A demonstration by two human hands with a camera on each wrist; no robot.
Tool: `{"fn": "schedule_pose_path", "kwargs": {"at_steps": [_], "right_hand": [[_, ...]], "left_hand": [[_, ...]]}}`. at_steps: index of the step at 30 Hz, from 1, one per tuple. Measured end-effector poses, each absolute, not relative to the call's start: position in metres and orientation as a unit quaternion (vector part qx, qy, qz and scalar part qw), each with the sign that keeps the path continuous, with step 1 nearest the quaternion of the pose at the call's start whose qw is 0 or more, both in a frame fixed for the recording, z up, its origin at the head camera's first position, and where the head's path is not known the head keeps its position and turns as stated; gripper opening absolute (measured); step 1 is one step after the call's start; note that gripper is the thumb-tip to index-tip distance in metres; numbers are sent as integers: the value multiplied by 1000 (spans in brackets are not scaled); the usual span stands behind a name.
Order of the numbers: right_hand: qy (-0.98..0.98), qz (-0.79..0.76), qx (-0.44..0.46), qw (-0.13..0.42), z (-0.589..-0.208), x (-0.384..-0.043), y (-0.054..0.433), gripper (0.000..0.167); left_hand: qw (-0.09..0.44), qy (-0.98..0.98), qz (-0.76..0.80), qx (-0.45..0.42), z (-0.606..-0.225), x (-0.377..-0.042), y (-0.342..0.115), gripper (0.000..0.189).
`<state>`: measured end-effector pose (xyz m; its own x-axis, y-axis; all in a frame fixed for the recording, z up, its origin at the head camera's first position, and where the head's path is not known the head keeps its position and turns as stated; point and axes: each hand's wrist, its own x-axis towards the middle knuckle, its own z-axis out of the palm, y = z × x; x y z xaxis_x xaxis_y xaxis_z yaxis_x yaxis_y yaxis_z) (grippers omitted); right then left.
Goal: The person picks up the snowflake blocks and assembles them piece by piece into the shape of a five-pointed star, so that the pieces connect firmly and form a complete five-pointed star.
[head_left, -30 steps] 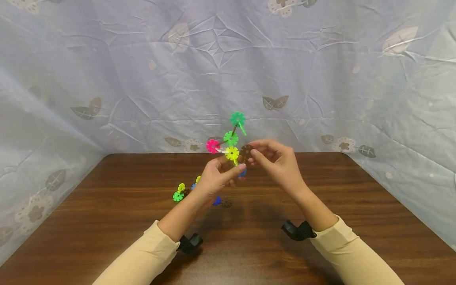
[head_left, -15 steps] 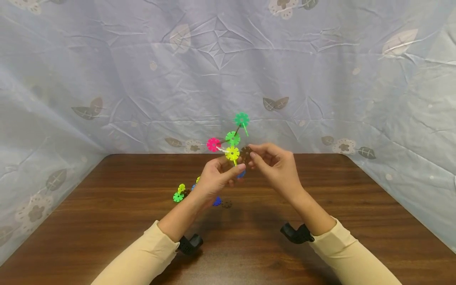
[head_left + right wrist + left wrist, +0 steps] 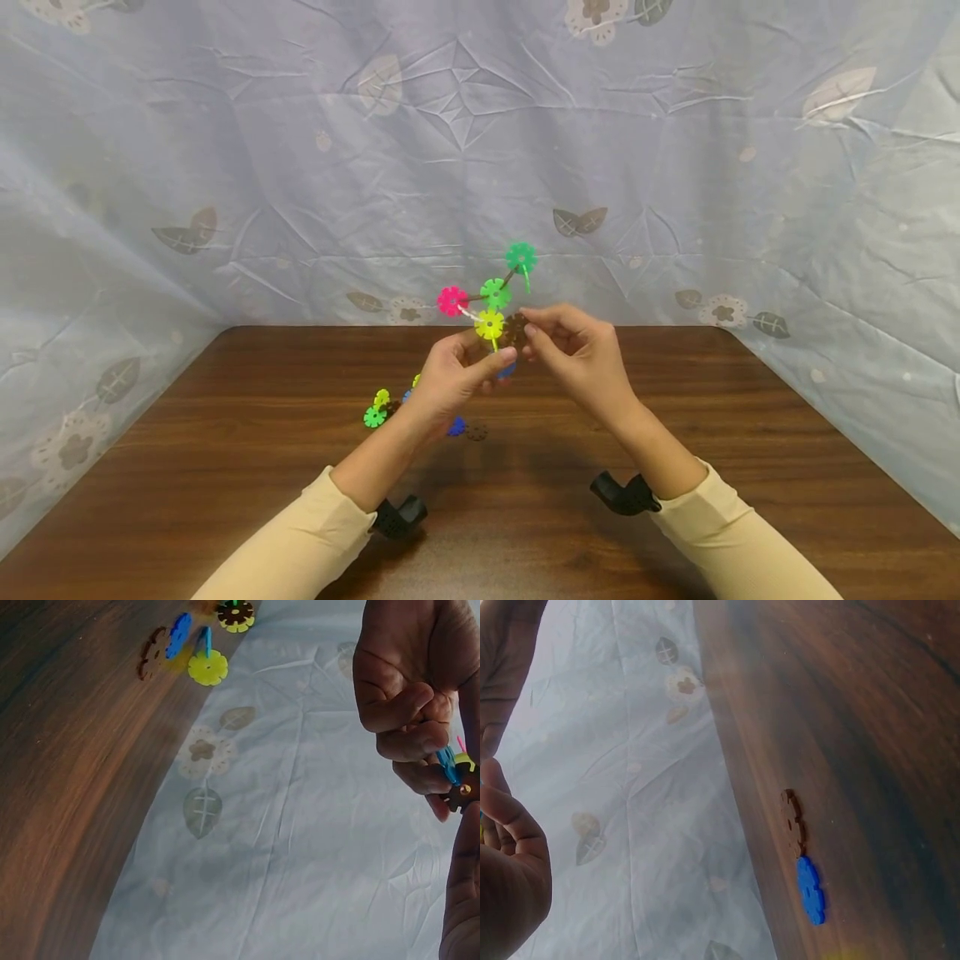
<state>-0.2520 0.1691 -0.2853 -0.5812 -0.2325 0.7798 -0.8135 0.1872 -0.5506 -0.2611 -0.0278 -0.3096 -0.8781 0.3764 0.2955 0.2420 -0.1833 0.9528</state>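
Above the table, my left hand (image 3: 461, 375) grips a chain of notched plastic discs joined edge to edge. The chain has a yellow disc (image 3: 490, 324), a pink disc (image 3: 452, 301), a light green disc (image 3: 495, 293) and a darker green disc (image 3: 521, 257) at the top, with thin edge-on discs between them. Below the thumb shows a blue disc (image 3: 448, 763), partly hidden by the fingers. My right hand (image 3: 585, 350) pinches a brown disc (image 3: 514, 330) between thumb and forefinger, right beside the yellow disc and against the chain.
On the wooden table (image 3: 525, 533) lie a loose blue disc (image 3: 456, 427) and a brown disc (image 3: 476, 432). Joined discs, including a green disc (image 3: 375, 417) and a yellow disc (image 3: 208, 668), lie left of them, partly behind my left forearm. A patterned curtain (image 3: 465, 167) hangs behind the table.
The upper part of the chain has tilted rightward, its top green disc moving right and slightly down. The brown disc has shifted slightly left and down. Both hands keep their holds.
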Motion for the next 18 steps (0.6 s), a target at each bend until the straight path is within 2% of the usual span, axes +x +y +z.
{"fn": "schedule_pose_path", "kwargs": {"at_steps": [6,11,18], "right_hand": [[-712,537,358,277,-284,-250,167,18],[-708,550,354,267,-282,-250,166,19],[-704,554,360,259,-282,-250,168,19]], "left_hand": [[35,642,726,243,-309,-261,-28,33],[47,638,731,239,-309,-260,-26,35],[59,653,721,225,-309,-259,-25,29]]}}
